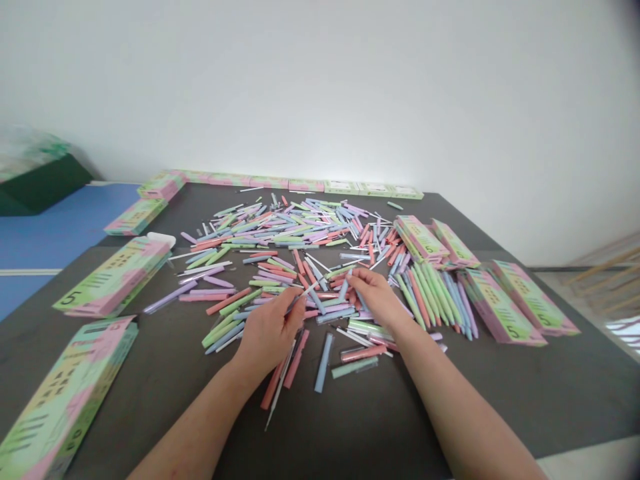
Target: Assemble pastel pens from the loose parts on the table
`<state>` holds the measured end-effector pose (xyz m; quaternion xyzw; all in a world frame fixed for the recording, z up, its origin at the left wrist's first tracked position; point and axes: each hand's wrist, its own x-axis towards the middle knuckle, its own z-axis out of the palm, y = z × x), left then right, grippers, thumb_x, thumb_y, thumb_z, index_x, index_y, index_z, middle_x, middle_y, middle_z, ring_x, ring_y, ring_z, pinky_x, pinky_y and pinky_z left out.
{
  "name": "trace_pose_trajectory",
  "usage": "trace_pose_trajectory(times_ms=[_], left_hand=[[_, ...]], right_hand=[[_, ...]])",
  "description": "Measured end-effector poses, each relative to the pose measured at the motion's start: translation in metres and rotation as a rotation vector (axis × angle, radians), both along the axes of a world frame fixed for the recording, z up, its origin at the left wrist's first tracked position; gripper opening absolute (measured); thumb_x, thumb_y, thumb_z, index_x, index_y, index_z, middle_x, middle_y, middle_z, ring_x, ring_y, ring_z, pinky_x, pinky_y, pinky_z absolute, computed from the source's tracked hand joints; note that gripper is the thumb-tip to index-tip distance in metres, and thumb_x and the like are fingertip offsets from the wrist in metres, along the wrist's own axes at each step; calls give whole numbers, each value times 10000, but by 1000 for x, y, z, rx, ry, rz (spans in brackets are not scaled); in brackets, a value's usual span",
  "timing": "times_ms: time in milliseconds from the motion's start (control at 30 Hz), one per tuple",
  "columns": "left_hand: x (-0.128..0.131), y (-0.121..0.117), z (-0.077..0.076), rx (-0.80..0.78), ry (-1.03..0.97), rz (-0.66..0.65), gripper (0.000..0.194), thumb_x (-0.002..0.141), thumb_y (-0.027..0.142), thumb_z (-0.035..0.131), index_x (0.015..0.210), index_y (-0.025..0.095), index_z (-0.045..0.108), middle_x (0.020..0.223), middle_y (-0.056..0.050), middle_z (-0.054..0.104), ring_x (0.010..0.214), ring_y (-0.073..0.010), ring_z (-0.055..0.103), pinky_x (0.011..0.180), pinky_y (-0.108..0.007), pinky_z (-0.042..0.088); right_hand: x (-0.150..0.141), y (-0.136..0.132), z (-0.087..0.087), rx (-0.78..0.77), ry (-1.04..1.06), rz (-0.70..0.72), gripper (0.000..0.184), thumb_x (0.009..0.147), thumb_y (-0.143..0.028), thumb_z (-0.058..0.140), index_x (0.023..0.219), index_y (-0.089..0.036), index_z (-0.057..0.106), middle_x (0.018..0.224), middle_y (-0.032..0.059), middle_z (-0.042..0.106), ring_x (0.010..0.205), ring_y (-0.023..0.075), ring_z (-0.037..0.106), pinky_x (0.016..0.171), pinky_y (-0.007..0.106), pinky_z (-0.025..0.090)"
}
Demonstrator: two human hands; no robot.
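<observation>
My left hand (270, 330) is closed in a pinch over the near side of the pen pile, with a thin white pen refill (311, 287) sticking out from its fingertips toward the right. Facing it, my right hand (374, 293) pinches a short light-blue pen barrel (345, 288). The refill's tip and the barrel are a small gap apart. Below my hands lie a loose blue barrel (324, 363), a red barrel (297, 359) and a mint-green barrel (355, 367). White refills also lie partly under my left hand.
A wide pile of pastel pen parts (280, 227) covers the middle of the dark table (350, 433). Right of it, pens (433, 293) lie in a row beside printed boxes (535, 297). More boxes (115, 277) line the left and back edges. A dark green bin (45, 183) stands far left.
</observation>
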<state>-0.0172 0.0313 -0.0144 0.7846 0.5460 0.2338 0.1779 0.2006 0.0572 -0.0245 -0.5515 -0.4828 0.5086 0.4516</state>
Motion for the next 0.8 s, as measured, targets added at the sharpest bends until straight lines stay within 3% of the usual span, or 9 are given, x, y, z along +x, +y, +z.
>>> trace_pose_trajectory(times_ms=[200, 367, 500, 667, 800], left_hand=[[0, 1, 0, 45, -5, -4, 290, 958, 368, 358, 1033, 207, 586, 857, -42, 732, 826, -233, 688, 676, -295, 433], [0, 0, -1, 103, -38, -48, 299, 955, 369, 365, 1032, 202, 600, 883, -46, 728, 793, -221, 679, 665, -292, 435], [0, -2, -1, 111, -58, -69, 293, 951, 345, 382, 1052, 189, 607, 878, -44, 723, 778, -213, 671, 664, -292, 433], [1, -2, -1, 108, -74, -72, 279, 947, 332, 398, 1046, 183, 612, 862, -39, 717, 766, -200, 662, 669, -285, 429], [1, -3, -1, 119, -62, -85, 270, 947, 330, 398, 1030, 184, 609, 836, -34, 715, 738, -193, 657, 646, -276, 419]], right_hand=[[5, 1, -2, -19, -25, -65, 253, 760, -417, 598, 682, -177, 576, 471, -39, 546, 383, 72, 447, 361, 181, 341], [1, 1, -4, 24, -123, -30, 217, 749, -373, 597, 816, -166, 607, 535, -48, 569, 393, 74, 437, 382, 199, 342], [1, 1, -10, 102, -270, 0, 234, 778, -337, 583, 927, -163, 631, 694, -6, 648, 487, 97, 507, 464, 225, 397], [0, -2, -12, 206, -501, 4, 193, 799, -255, 576, 971, -181, 626, 842, 25, 699, 731, 156, 615, 696, 286, 458], [-3, -7, -5, 223, -693, 4, 253, 794, -209, 580, 1043, -187, 622, 883, 35, 703, 764, 172, 624, 698, 289, 436]])
